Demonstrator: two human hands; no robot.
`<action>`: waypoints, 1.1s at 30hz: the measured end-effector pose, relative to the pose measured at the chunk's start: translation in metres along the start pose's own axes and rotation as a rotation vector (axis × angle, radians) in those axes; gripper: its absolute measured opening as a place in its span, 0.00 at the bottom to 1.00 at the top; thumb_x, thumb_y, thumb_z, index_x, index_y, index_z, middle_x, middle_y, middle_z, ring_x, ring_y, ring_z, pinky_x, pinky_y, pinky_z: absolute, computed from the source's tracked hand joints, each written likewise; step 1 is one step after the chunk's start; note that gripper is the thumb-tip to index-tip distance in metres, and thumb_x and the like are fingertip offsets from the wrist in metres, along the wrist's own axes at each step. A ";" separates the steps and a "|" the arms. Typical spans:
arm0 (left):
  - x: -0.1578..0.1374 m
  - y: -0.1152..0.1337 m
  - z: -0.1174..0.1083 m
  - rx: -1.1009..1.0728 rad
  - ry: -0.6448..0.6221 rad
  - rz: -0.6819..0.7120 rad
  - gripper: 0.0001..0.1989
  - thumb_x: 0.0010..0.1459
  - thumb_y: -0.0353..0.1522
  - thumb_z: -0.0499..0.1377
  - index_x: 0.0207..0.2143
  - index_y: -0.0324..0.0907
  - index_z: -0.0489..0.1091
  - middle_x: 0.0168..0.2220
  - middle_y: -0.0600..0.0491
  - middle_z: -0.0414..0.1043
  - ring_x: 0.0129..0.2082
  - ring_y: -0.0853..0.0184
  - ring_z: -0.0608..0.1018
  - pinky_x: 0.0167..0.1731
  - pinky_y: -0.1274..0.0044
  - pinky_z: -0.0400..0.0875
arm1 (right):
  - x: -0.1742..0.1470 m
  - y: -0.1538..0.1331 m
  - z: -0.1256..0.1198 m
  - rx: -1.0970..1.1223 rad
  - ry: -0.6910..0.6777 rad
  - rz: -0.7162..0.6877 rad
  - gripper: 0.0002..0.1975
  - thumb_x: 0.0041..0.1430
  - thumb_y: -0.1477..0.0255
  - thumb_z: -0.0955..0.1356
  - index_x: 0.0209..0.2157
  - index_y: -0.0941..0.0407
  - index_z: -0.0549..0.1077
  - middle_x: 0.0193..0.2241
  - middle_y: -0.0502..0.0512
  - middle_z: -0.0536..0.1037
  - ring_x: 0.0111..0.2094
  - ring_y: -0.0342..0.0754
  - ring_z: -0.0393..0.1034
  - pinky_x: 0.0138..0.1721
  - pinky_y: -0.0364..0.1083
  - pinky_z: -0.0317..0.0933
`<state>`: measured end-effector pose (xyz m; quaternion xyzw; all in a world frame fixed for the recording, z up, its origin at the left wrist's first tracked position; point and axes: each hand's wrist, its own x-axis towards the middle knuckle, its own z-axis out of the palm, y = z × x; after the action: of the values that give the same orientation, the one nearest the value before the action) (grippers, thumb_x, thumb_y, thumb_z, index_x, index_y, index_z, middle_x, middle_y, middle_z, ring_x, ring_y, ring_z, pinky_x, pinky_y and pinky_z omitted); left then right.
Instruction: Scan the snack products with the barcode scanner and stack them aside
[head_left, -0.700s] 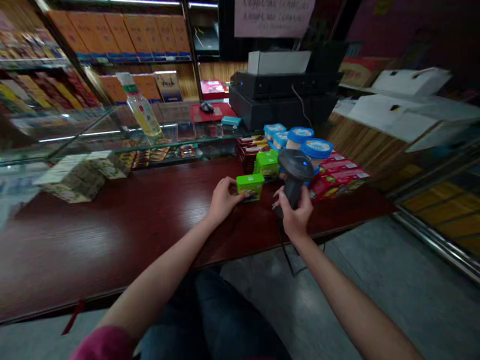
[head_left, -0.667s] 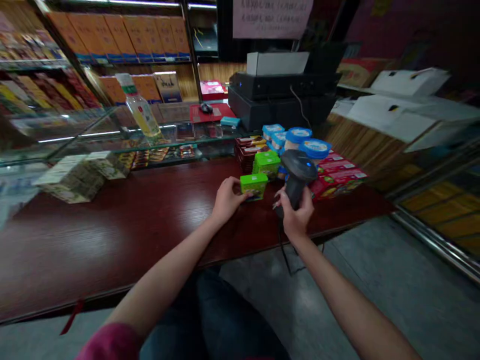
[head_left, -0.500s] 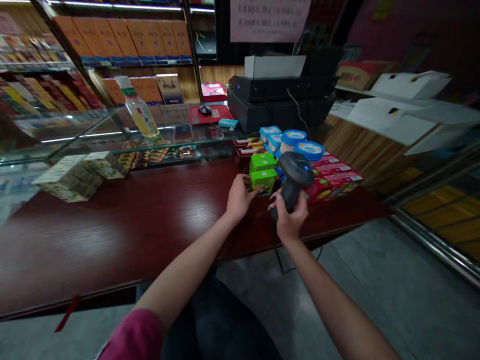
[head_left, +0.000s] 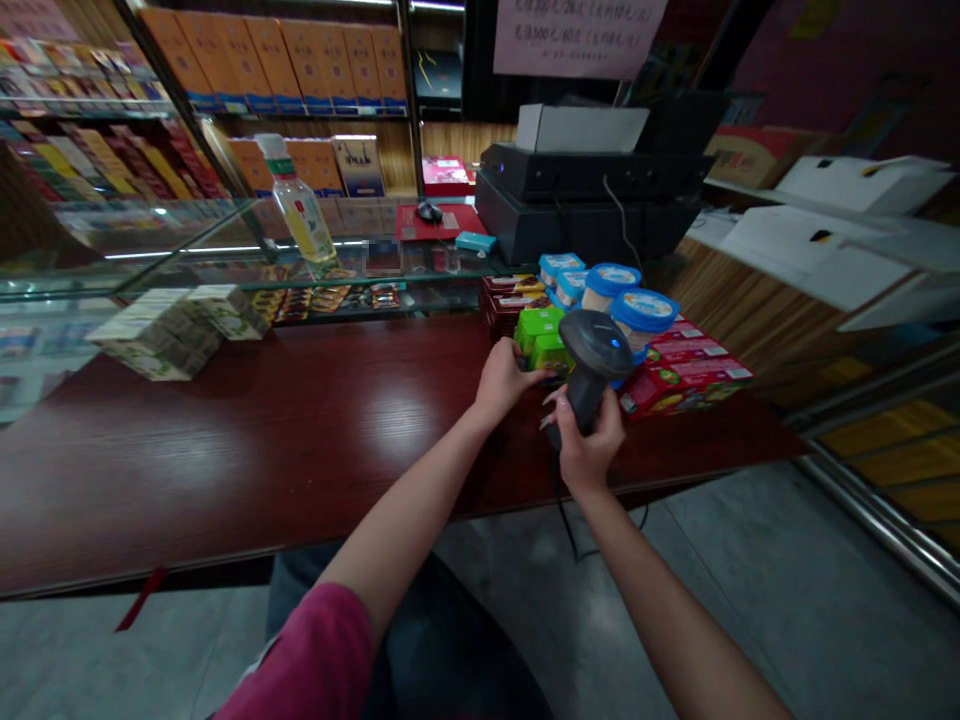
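My left hand (head_left: 508, 382) is closed on the front one of two small green boxes (head_left: 550, 349), its thumb across the near side. In my right hand (head_left: 592, 446) is a black barcode scanner (head_left: 598, 352), held upright by its handle with a blue light on top. The scanner's head hides part of the green boxes and of the goods behind. Blue-lidded tubs (head_left: 646, 310) stand just beyond the scanner. To their right lie red boxes (head_left: 686, 385) in a row, and dark brown boxes (head_left: 501, 302) sit behind the green ones.
Pale green-and-white cartons (head_left: 161, 335) stand at the left on the dark red wooden counter (head_left: 300, 440). A bottle (head_left: 304, 215) is on the glass case behind, near a black cash drawer unit (head_left: 570, 215). The scanner's cable (head_left: 568, 525) hangs below the counter's front edge.
The whole view has shifted, so things appear farther right. My left hand and the front green box have moved slightly toward the scanner. The scanner stays in my right hand.
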<state>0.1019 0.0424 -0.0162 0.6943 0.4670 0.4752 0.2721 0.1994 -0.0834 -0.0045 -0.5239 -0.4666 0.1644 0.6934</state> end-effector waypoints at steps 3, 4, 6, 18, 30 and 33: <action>-0.001 -0.005 -0.012 -0.101 -0.104 -0.011 0.27 0.46 0.36 0.79 0.36 0.43 0.64 0.36 0.56 0.70 0.34 0.67 0.74 0.35 0.75 0.68 | 0.000 0.001 -0.001 -0.030 -0.013 -0.010 0.16 0.61 0.60 0.73 0.45 0.54 0.74 0.36 0.57 0.80 0.33 0.52 0.77 0.38 0.52 0.73; -0.002 -0.008 -0.021 -0.133 -0.154 0.012 0.24 0.48 0.35 0.78 0.38 0.42 0.66 0.37 0.55 0.72 0.35 0.67 0.75 0.36 0.75 0.70 | 0.000 0.000 -0.001 -0.036 -0.021 -0.012 0.15 0.61 0.60 0.73 0.45 0.54 0.74 0.36 0.57 0.80 0.32 0.51 0.76 0.38 0.52 0.72; -0.008 -0.017 -0.050 -0.141 -0.238 0.090 0.19 0.54 0.34 0.74 0.42 0.42 0.70 0.40 0.52 0.75 0.37 0.67 0.77 0.39 0.74 0.73 | 0.001 -0.004 0.003 -0.031 -0.054 -0.004 0.15 0.61 0.61 0.74 0.44 0.54 0.74 0.35 0.55 0.79 0.28 0.48 0.74 0.35 0.50 0.71; -0.025 -0.118 -0.334 0.619 0.600 0.050 0.28 0.63 0.25 0.58 0.65 0.41 0.64 0.67 0.40 0.65 0.72 0.53 0.63 0.73 0.57 0.58 | -0.014 -0.034 0.171 0.401 -0.773 0.443 0.20 0.51 0.58 0.79 0.34 0.54 0.72 0.24 0.48 0.76 0.17 0.42 0.67 0.19 0.43 0.66; 0.011 -0.166 -0.391 0.516 0.659 -0.032 0.40 0.55 0.20 0.57 0.70 0.43 0.60 0.75 0.45 0.54 0.80 0.57 0.40 0.78 0.54 0.36 | -0.020 -0.032 0.225 0.541 -0.802 0.641 0.14 0.52 0.62 0.77 0.32 0.55 0.73 0.28 0.48 0.75 0.19 0.39 0.64 0.20 0.42 0.67; 0.005 -0.164 -0.394 0.566 0.638 -0.047 0.33 0.56 0.22 0.59 0.64 0.46 0.67 0.71 0.44 0.61 0.79 0.54 0.45 0.77 0.52 0.38 | -0.020 -0.035 0.224 0.546 -0.804 0.673 0.13 0.53 0.62 0.76 0.32 0.55 0.73 0.27 0.48 0.75 0.19 0.39 0.63 0.19 0.42 0.66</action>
<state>-0.3211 0.0895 0.0089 0.5492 0.6553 0.5130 -0.0763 -0.0031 0.0169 0.0206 -0.3422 -0.4418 0.6751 0.4816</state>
